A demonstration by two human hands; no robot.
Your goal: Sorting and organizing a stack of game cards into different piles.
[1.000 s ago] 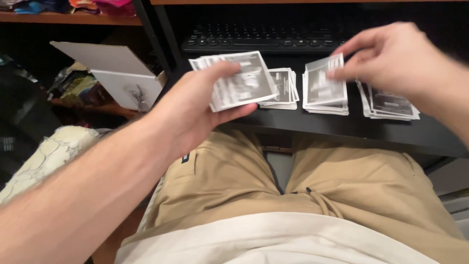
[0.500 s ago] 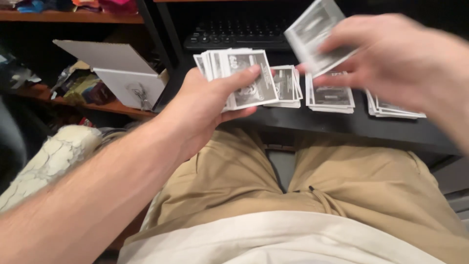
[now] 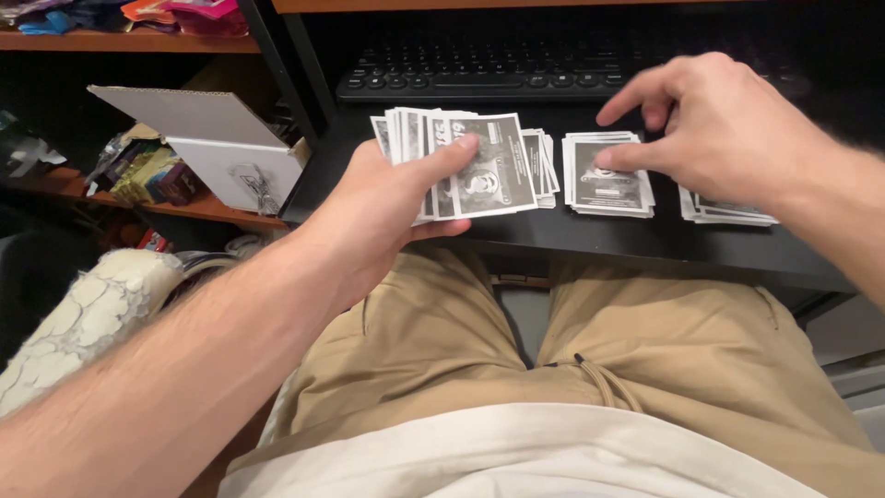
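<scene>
- Here, seated at a black desk, looking down on tan shorts and two bare forearms.
- Left hand closed round a fanned stack of cards; thumb pressed across the top card, fingers curled beneath; stack held just above the desk's front edge.
- Right hand open and loose, holding nothing that shows; fingertips resting on the middle pile.
- Three piles on the desk: one partly hidden behind the held stack, the middle one, and a third half covered by the right wrist.
- Black keyboard just behind the piles; white cardboard box with raised flap on the shelf to the left.
- Judged best handled thus: keep the left thumb light, so only the top card slides free; square each card onto its pile before letting go; keep the piles apart, since edges lie near one another and could mix.
</scene>
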